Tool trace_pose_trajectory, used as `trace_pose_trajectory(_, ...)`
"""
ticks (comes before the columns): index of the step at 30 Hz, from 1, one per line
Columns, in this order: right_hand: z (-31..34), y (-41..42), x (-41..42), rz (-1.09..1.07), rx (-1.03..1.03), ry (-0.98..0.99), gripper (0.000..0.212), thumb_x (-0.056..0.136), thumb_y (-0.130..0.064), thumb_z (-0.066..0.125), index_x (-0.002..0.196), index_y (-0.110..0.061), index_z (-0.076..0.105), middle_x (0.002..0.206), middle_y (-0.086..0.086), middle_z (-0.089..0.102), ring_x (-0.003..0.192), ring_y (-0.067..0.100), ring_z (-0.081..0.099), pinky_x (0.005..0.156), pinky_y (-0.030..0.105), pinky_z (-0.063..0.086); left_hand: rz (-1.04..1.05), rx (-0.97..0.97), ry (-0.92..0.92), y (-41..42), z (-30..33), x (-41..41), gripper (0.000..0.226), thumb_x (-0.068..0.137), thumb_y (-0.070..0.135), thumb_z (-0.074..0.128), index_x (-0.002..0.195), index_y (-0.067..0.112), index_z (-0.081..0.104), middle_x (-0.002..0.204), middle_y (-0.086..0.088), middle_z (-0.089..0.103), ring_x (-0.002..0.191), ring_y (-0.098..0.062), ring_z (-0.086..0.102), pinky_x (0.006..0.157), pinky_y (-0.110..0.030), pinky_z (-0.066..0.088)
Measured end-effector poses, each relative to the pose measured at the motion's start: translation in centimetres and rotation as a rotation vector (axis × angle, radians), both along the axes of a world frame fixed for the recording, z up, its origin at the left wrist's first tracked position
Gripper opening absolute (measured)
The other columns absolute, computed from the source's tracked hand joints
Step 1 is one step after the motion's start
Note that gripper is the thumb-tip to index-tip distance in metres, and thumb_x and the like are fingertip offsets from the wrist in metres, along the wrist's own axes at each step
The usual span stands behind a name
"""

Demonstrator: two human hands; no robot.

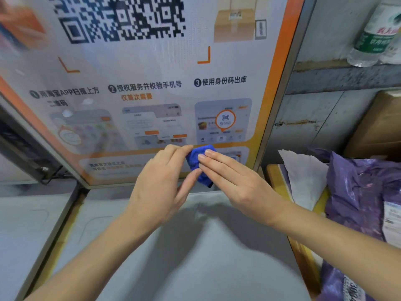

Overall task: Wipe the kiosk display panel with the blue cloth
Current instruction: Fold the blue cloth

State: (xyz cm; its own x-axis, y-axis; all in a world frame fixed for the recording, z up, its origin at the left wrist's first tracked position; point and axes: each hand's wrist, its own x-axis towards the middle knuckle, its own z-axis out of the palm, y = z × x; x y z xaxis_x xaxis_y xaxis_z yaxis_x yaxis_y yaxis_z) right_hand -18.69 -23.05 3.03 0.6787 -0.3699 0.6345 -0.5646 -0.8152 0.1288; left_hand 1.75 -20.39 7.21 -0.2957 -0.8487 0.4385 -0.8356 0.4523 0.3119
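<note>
A kiosk display panel showing a QR code; at its lower edge, the left hand pinches a bunched blue cloth while the right hand presses it with straight fingers.

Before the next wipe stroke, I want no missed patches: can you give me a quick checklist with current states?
1. Blue cloth in hand: ok, the left hand pinches it and the right hand lays flat fingers on it.
2. Cloth against the display panel: ok, at its lower edge.
3. Cloth spread flat: not ok, it is bunched.
4. Upper panel free of obstruction: ok.
5. Purple parcel bag apart from the hands: ok.
6. Panel already clean: cannot tell, the picture is blurred.
</note>
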Motion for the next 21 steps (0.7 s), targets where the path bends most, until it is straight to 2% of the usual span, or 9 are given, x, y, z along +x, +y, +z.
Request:
trace_pose_trajectory(2,0.6,0.4,0.7,-0.022,0.066,-0.110,0.029,0.102,0.003,0.049,0.127,0.013,0.059,0.134,0.026,0.057,0.129,0.039,0.053,0.110,0.044,0.043,-0.023,0.094,0.159,-0.1,0.7,-0.2,0.024,0.095,0.033,0.060,0.116,0.020,0.059,0.102,0.010,0.061,0.088,-0.009,0.057,0.078,-0.024,0.043)
trace_pose_trajectory(4,1.3,0.7,1.3,-0.046,0.130,-0.248,0.026,0.097,0.004,0.056,0.120,0.013,0.063,0.127,0.026,0.061,0.120,0.039,0.058,0.103,0.046,0.047,-0.028,0.175,0.333,-0.3,1.3,-0.2,0.010,0.093,0.029,0.065,0.095,0.024,0.057,0.091,0.014,0.063,0.087,-0.008,0.059,0.072,-0.022,0.043)
trace_pose_trajectory(6,2.1,1.0,1.6,-0.053,0.178,-0.346,0.027,0.089,0.008,0.065,0.116,0.011,0.064,0.129,0.026,0.059,0.114,0.038,0.059,0.100,0.045,0.048,-0.057,0.217,0.438,-0.6,2.1,-0.3,0.017,0.094,0.025,0.066,0.083,0.023,0.052,0.082,0.011,0.063,0.081,-0.009,0.061,0.070,-0.024,0.045)
trace_pose_trajectory(9,3.1,1.9,1.8,-0.028,0.268,-0.391,0.045,0.083,0.009,0.070,0.127,0.007,0.057,0.144,0.020,0.049,0.112,0.034,0.056,0.103,0.039,0.044,-0.170,0.303,0.574,-0.9,3.2,-0.5,0.019,0.094,0.014,0.060,0.080,0.015,0.047,0.072,0.012,0.059,0.068,-0.009,0.057,0.064,-0.019,0.044)
trace_pose_trajectory(11,3.7,2.3,2.0,-0.033,0.322,-0.431,0.055,0.080,0.009,0.071,0.132,0.004,0.054,0.142,0.009,0.052,0.105,0.030,0.054,0.097,0.037,0.046,-0.220,0.358,0.682,-1.0,3.8,-0.7,0.015,0.089,0.008,0.060,0.082,0.014,0.048,0.071,0.011,0.060,0.067,-0.008,0.056,0.065,-0.018,0.046)
trace_pose_trajectory(13,4.2,2.6,2.2,-0.074,0.339,-0.476,0.058,0.077,0.008,0.072,0.132,0.003,0.055,0.125,-0.006,0.053,0.097,0.027,0.052,0.085,0.039,0.049,-0.245,0.355,0.709,-0.9,4.2,-0.9,0.014,0.086,0.005,0.060,0.084,0.015,0.050,0.073,0.011,0.061,0.068,-0.008,0.057,0.067,-0.018,0.047)
trace_pose_trajectory(16,5.1,2.8,2.3,-0.145,0.350,-0.469,0.059,0.075,-0.001,0.077,0.130,-0.001,0.056,0.114,-0.003,0.056,0.094,0.023,0.048,0.077,0.040,0.049,-0.259,0.316,0.675,-0.5,4.6,-1.0,0.017,0.083,0.006,0.057,0.087,0.021,0.050,0.077,0.007,0.062,0.071,-0.011,0.061,0.067,-0.024,0.052)
trace_pose_trajectory(18,5.7,3.0,2.3,-0.182,0.387,-0.465,0.059,0.076,-0.014,0.081,0.128,-0.006,0.057,0.107,-0.005,0.059,0.092,0.019,0.046,0.076,0.039,0.048,-0.270,0.300,0.643,-0.2,4.7,-1.1,0.019,0.083,0.006,0.056,0.089,0.024,0.051,0.081,0.004,0.063,0.075,-0.015,0.064,0.070,-0.034,0.055)
trace_pose_trajectory(21,6.2,3.2,2.1,-0.204,0.478,-0.498,0.044,0.075,-0.037,0.082,0.110,-0.017,0.064,0.090,-0.023,0.050,0.087,0.016,0.043,0.075,0.035,0.044,-0.269,0.296,0.648,0.3,4.9,-1.0,0.020,0.083,0.008,0.054,0.092,0.026,0.052,0.083,0.004,0.063,0.076,-0.020,0.063,0.071,-0.042,0.055)
